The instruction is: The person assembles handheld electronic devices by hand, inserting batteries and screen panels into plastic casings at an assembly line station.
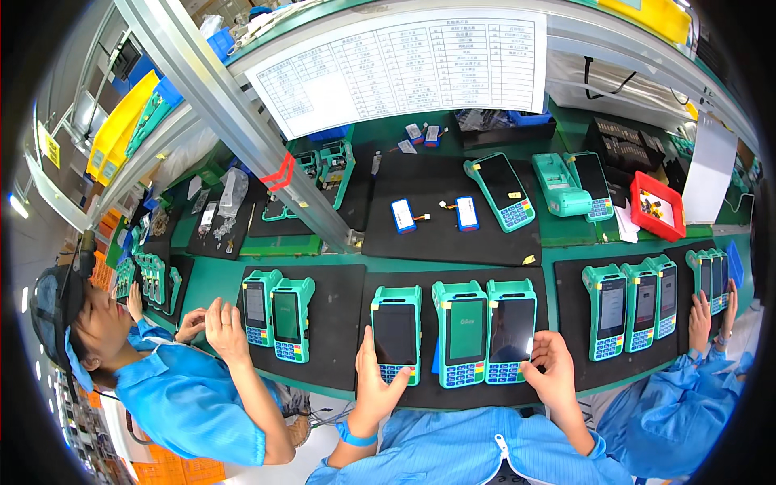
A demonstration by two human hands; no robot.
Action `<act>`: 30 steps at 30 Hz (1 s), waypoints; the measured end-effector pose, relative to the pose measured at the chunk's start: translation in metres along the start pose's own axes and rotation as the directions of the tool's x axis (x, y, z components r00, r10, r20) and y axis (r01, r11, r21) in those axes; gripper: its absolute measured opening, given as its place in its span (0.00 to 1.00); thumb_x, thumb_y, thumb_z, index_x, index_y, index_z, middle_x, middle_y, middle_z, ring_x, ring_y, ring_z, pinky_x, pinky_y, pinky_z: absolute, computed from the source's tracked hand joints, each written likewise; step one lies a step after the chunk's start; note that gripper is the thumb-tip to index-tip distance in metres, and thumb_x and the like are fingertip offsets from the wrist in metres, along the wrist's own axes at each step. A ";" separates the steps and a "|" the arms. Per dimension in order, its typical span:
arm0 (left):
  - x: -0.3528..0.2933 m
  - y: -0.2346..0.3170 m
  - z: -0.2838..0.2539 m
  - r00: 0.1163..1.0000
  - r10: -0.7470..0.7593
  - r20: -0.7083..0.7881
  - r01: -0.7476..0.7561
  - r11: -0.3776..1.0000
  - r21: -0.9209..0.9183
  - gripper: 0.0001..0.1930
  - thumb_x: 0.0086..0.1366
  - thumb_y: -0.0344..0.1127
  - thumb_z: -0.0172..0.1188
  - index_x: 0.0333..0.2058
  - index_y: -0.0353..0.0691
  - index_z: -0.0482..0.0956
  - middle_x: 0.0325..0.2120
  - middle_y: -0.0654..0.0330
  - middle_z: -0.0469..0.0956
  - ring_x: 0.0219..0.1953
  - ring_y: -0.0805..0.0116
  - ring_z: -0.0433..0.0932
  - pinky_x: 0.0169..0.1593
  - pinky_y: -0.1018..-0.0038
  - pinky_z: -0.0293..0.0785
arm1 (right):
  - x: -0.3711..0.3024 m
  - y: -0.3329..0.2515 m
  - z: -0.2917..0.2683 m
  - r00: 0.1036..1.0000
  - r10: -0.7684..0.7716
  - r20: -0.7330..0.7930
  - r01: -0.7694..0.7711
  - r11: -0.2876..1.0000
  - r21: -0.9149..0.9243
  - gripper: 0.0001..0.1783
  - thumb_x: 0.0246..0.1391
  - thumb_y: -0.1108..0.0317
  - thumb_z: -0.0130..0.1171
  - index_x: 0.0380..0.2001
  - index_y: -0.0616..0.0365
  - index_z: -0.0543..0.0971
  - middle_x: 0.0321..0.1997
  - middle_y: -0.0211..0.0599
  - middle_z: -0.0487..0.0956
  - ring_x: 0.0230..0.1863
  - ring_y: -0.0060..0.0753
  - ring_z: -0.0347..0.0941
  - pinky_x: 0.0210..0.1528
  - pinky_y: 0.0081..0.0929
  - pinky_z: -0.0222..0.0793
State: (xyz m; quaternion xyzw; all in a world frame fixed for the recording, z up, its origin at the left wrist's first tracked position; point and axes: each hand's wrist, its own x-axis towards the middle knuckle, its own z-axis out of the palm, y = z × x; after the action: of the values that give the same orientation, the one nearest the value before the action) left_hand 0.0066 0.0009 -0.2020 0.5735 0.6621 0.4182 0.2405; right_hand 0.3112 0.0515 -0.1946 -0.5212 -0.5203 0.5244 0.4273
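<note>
The left hand [377, 386] lies with fingers [369, 354] spread around the left terminal [396, 327], while the right hand [554, 370] touches the right terminal [512, 327], its pinch unclear, on the mat [396, 280], where a sideways push could knock the latter into the adjacent middle terminal [464, 331].

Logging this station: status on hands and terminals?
Left hand at left terminal on front mat; right hand at right terminal. Middle terminal between, screen green. No obstruction visible.
</note>
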 end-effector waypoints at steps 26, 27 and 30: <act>0.008 0.001 0.005 0.995 -0.095 0.018 0.097 0.966 -0.241 0.46 0.46 0.25 0.65 0.64 0.32 0.51 0.54 0.47 0.64 0.57 0.54 0.66 0.61 0.62 0.60 | -0.002 0.000 0.000 1.000 -0.001 -0.008 0.001 1.000 -0.019 0.27 0.44 0.79 0.64 0.50 0.64 0.69 0.38 0.35 0.72 0.37 0.23 0.70 0.37 0.21 0.70; 0.008 0.002 0.005 0.996 -0.093 0.011 0.094 0.976 -0.196 0.46 0.47 0.25 0.65 0.65 0.32 0.51 0.54 0.47 0.64 0.57 0.54 0.66 0.61 0.62 0.60 | -0.002 -0.001 0.001 1.000 -0.003 -0.006 0.003 1.000 -0.017 0.27 0.44 0.79 0.64 0.50 0.64 0.69 0.38 0.35 0.72 0.37 0.23 0.70 0.38 0.21 0.70; 0.008 0.000 0.006 0.996 -0.084 0.009 0.084 0.982 -0.168 0.47 0.47 0.25 0.65 0.65 0.32 0.50 0.55 0.47 0.63 0.57 0.55 0.66 0.62 0.62 0.59 | -0.003 -0.002 0.001 1.000 0.000 -0.014 -0.001 1.000 -0.021 0.27 0.44 0.79 0.64 0.50 0.64 0.69 0.38 0.35 0.72 0.37 0.23 0.70 0.38 0.20 0.69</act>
State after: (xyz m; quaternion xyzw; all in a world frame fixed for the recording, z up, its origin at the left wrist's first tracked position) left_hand 0.0095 0.0102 -0.2033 0.5231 0.6479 0.4613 0.3062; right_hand 0.3108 0.0487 -0.1921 -0.5295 -0.5227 0.5153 0.4252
